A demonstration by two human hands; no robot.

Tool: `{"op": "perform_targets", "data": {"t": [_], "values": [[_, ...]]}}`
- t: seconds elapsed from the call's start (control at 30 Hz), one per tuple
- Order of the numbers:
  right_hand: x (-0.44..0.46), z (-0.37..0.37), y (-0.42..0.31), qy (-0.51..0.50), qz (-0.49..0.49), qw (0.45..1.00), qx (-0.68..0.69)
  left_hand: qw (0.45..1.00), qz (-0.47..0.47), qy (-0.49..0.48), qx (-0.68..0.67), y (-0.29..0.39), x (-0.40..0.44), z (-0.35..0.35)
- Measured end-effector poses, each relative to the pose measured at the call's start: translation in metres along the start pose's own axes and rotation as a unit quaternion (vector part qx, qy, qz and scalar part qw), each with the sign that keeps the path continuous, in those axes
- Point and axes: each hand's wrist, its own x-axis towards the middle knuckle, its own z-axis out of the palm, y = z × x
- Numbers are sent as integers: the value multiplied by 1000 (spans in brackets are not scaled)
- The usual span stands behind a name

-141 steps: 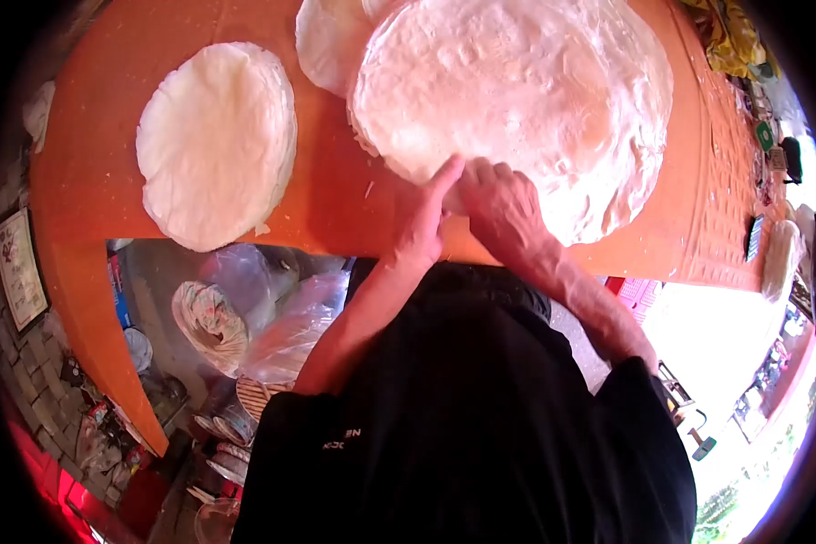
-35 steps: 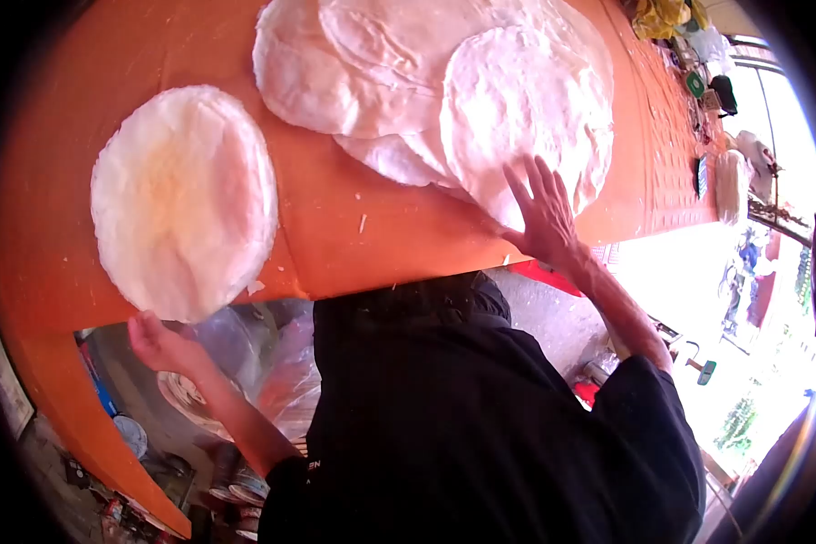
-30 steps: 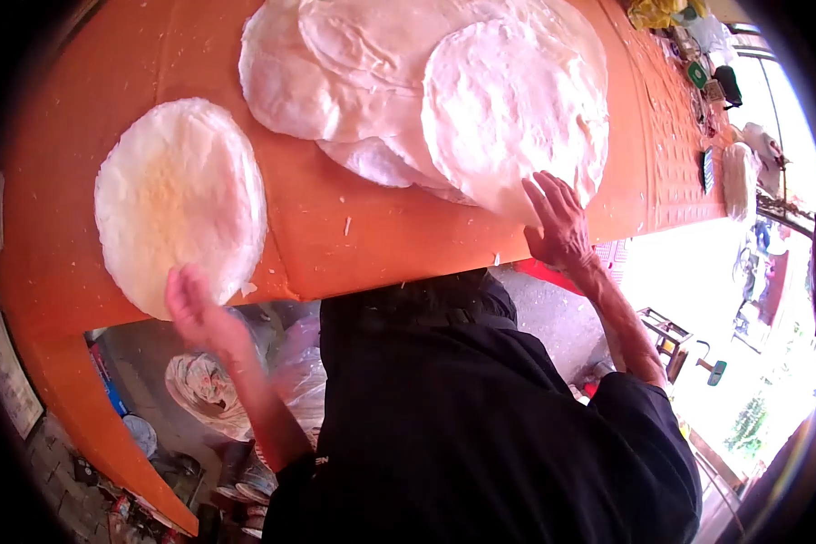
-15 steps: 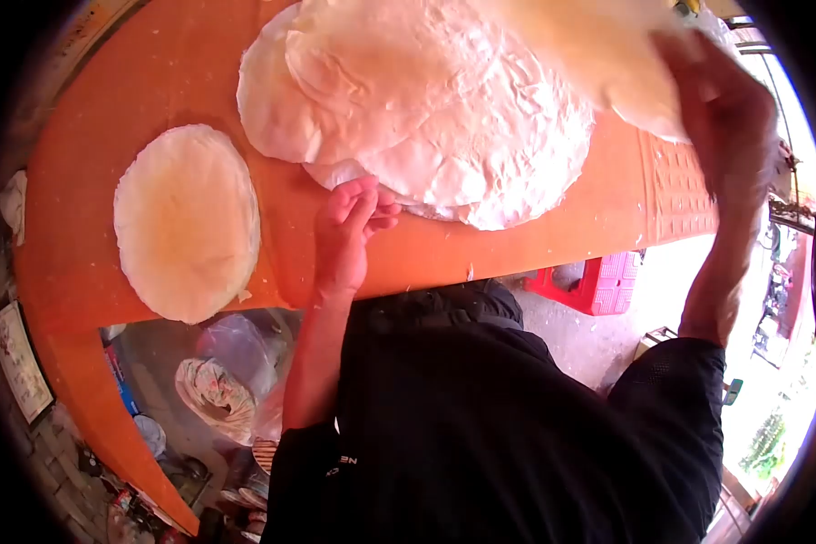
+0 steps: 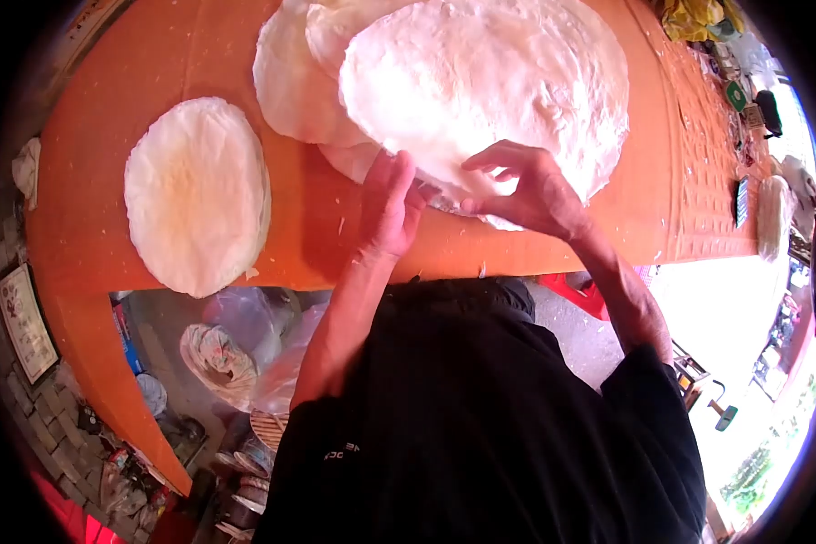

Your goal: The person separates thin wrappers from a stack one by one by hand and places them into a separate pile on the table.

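Mid-frame, our wide-curved right hand [image 5: 530, 192] and left hand [image 5: 392, 207], grip unclear, overlap thin white round sheets [image 5: 480, 82]; orange tabletop [image 5: 462, 251] opens below their edge.

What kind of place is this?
It looks like a small food workshop, maybe for making flatbread or pastry. Thin, pale, round sheets that look like dough are piled on a big orange table, and a smaller stack lies to the left.

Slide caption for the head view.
Left hand and right hand at the near edge of pale, overlapping sheets, orange table beneath.
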Motion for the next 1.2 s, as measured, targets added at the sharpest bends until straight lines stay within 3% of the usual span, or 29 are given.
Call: {"op": "perform_targets", "data": {"t": [0.03, 0.13, 0.2, 0.27, 0.33, 0.37, 0.43, 0.5, 0.53, 0.63, 0.7, 0.77, 0.83, 0.93, 1.07, 1.17, 1.2], "values": [[0, -5, -1, -25, 53, 998, 32, 1000, 3, 1, 26, -1, 1, 0], [1, -6, 4, 25, 66, 994, 83, 999, 15, 14, 41, 0, 5, 7], [0, -2, 4, 169, 7, 986, -1, 997, 17, 24, 71, 2, 4, 6], [6, 1, -1, 223, -16, 966, -128, 994, 17, 34, 101, 1, 3, 4], [6, 17, 1, 109, 26, 974, -196, 989, 10, 140, 52, -3, 6, 0], [6, 24, 8, 20, -22, 961, -274, 986, 9, 164, 23, -14, 7, -13], [15, 12, 20, 14, -59, 928, -368, 986, -8, 166, 1, -16, 11, -17], [31, -34, 31, 89, -63, 931, -347, 983, -49, 175, -6, -14, 9, -32], [35, -65, 19, 161, -26, 952, -258, 983, -54, 178, -6, -10, 3, -28], [31, -143, -7, 231, 8, 942, -245, 989, -7, 145, -25, 0, 4, -18], [29, -180, -24, 298, 40, 927, -225, 987, -58, 142, -39, -8, 7, -44], [29, -193, -48, 329, 58, 918, -215, 986, -61, 152, -31, -5, 8, -44], [29, -176, -93, 333, -23, 900, -281, 984, -63, 163, -22, -7, 11, -52], [38, -158, -93, 433, -30, 815, -385, 985, -46, 168, -15, -15, 12, -73], [18, -156, -76, 259, -79, 876, -398, 985, -40, 166, 19, 1, 7, -53], [18, -73, -63, 93, -101, 900, -413, 990, -30, 134, -27, 17, -1, -25], [20, -37, -38, 98, -171, 913, -357, 992, -19, 112, -61, 19, -5, -24]]}}
